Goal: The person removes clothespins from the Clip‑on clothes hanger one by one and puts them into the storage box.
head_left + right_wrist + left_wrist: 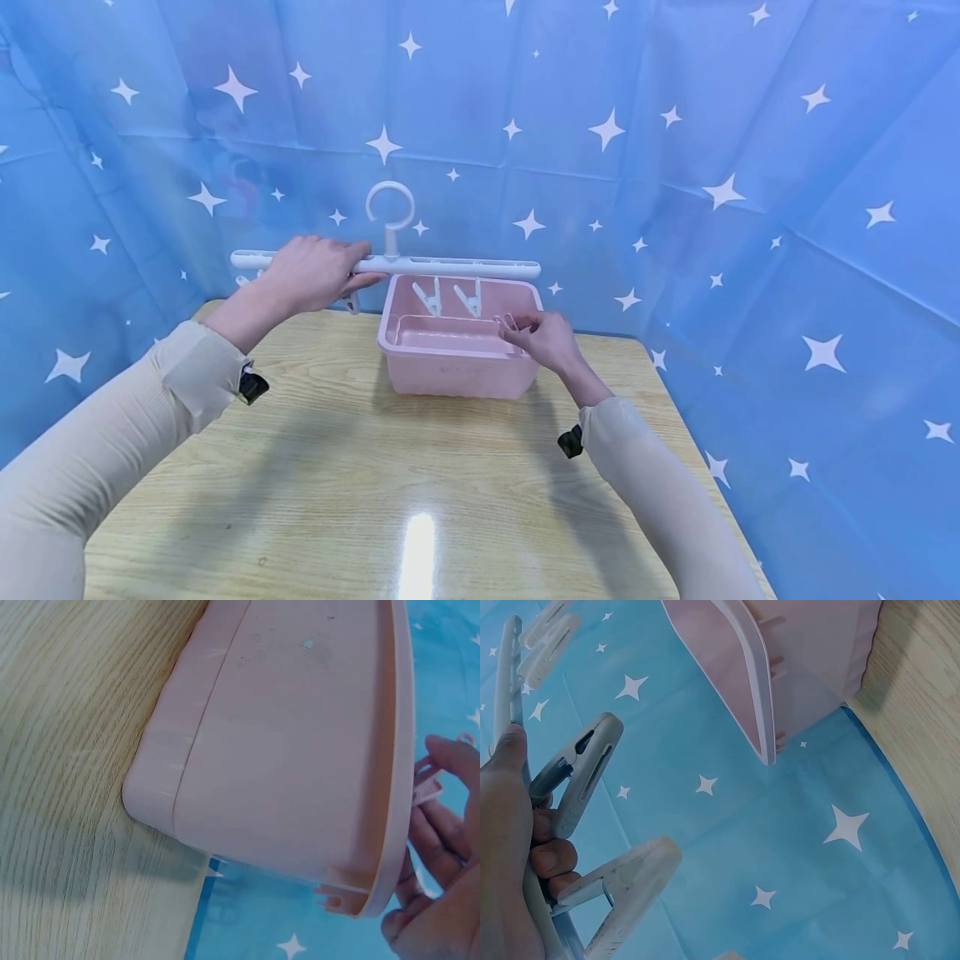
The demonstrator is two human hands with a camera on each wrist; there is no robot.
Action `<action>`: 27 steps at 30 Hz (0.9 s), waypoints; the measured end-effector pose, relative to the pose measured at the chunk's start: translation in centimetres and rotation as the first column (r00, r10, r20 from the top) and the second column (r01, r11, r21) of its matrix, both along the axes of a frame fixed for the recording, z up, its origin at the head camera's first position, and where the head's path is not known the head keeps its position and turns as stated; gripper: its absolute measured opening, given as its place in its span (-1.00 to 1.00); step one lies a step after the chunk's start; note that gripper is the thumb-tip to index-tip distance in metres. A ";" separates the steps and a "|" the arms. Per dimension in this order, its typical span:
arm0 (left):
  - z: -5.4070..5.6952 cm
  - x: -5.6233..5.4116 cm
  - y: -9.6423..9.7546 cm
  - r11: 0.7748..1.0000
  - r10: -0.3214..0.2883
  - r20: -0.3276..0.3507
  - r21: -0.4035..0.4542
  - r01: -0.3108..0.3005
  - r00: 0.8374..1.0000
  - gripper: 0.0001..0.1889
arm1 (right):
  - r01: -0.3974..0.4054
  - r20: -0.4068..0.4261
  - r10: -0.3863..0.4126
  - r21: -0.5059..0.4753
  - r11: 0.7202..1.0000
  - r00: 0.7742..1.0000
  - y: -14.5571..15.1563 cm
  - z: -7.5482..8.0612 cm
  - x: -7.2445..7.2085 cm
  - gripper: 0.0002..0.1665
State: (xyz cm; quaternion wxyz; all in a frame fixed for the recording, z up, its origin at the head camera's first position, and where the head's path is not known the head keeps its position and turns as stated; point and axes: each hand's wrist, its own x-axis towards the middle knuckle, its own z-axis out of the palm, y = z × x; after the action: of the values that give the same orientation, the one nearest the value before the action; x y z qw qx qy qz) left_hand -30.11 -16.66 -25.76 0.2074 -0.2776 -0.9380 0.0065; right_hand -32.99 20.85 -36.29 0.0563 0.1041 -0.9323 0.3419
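Note:
My left hand (311,271) grips the bar of a white clip hanger (465,267), left of its hook, and holds it up behind and above a pink plastic basin (457,375). White clips (592,772) hang from the bar, several of them around the left hand; two clips (468,298) dangle over the basin. At the basin's right side, my right hand (551,340) pinches a small pink clothespin (427,791) between thumb and fingers, just above the rim. The right hand partly covers this clothespin, so its full shape is hidden.
The basin stands near the back edge of a wood-grain table (337,467). A blue curtain with white stars (600,183) hangs close behind the table and along its sides.

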 end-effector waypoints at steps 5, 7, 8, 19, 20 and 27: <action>0.1 0.0 0.0 1.000 -0.002 -0.005 -0.003 0.002 1.000 -0.58 | 0.007 0.006 -0.007 0.015 1.000 1.000 0.0 0.0 0.0 -0.69; 0.1 0.0 0.0 1.000 -0.004 -0.005 -0.002 0.004 1.000 -0.58 | 0.011 0.013 -0.012 0.014 1.000 1.000 0.0 0.0 0.1 -0.66; 0.1 0.0 0.0 1.000 -0.005 -0.005 0.000 0.005 1.000 -0.58 | 0.010 0.016 -0.011 0.015 1.000 1.000 0.0 0.0 0.1 -0.63; 0.0 -0.1 0.1 1.000 -0.009 -0.012 -0.001 0.009 1.000 -0.58 | -0.003 0.018 0.003 0.008 1.000 1.000 -0.1 0.2 0.3 -0.55; 0.0 -0.1 0.1 1.000 -0.009 -0.012 -0.002 0.009 1.000 -0.58 | -0.005 0.014 0.005 0.007 1.000 1.000 -0.1 0.2 0.3 -0.55; -0.1 -0.1 0.1 1.000 0.003 0.004 0.000 -0.003 1.000 -0.58 | -0.025 -0.007 0.025 0.001 1.000 1.000 -0.3 0.5 0.3 -0.52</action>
State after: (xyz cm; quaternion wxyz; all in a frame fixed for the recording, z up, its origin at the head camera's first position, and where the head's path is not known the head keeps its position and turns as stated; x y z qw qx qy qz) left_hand -30.21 -16.60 -25.84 0.2054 -0.2764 -0.9388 0.0061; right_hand -32.65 20.57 -35.77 0.0552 0.1169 -0.9309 0.3416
